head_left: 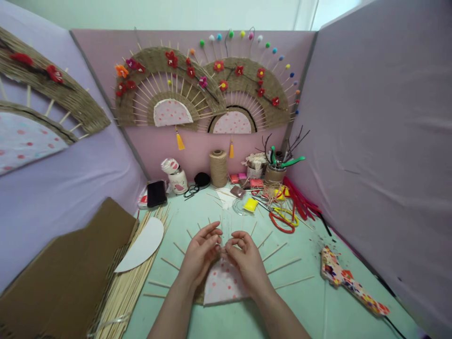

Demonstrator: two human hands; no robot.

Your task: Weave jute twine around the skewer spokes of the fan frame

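A half-round fan piece lies flat in front of me, its white cloth with red dots [226, 285] facing up. Thin wooden sticks [282, 250] spread out from its curved edge, and a strip of brown woven twine [199, 293] shows along the left side. My left hand [203, 249] and my right hand [244, 256] meet over the top of the curve, a small gap between them. Both have bent fingers with thumbs close to the forefingers, closed at the edge. What they pinch there is too small or hidden to make out.
At the left lie a bundle of sticks [123, 292], a white paper half-circle [144, 246] and brown cardboard [70, 268]. A twine spool [218, 168] stands at the back. Red-handled scissors [281, 222] and a flower-patterned glue gun [348, 281] lie right. Finished fans [247, 96] hang behind.
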